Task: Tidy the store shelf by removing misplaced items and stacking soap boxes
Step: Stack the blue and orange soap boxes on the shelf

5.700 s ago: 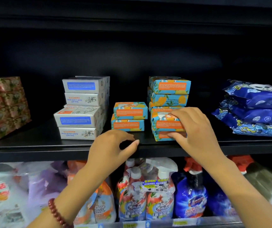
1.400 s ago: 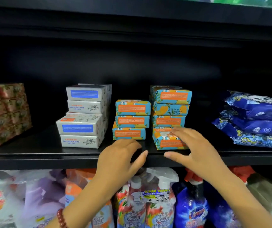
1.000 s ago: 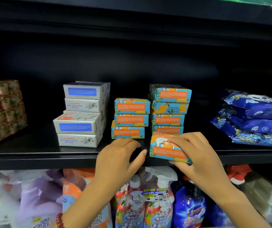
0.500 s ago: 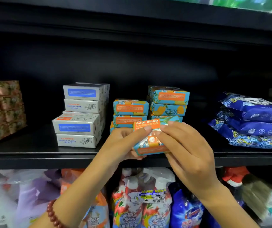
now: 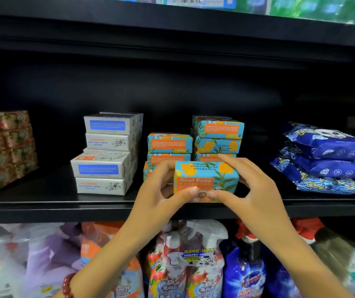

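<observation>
I see L hand + R hand both gripping soap box, thumbs on near face, fingers over top. Box at shelf near edge, in front of blue-orange stacks; white boxes to left.

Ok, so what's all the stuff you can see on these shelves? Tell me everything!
held soap box: one, blue and orange, in front of the middle shelf
stacked soap boxes: at least six, blue and orange, two piles behind it
white soap boxes: at least four, white with blue labels, left of those piles
floral boxes: several, pink, far left
packets: three, dark blue, piled at the right
shelf: one, black
spray bottles: at least two, red and white, lower shelf
bracelet: one, red beads, left wrist
left hand: pinches the held box's left end
right hand: pinches its right end
</observation>
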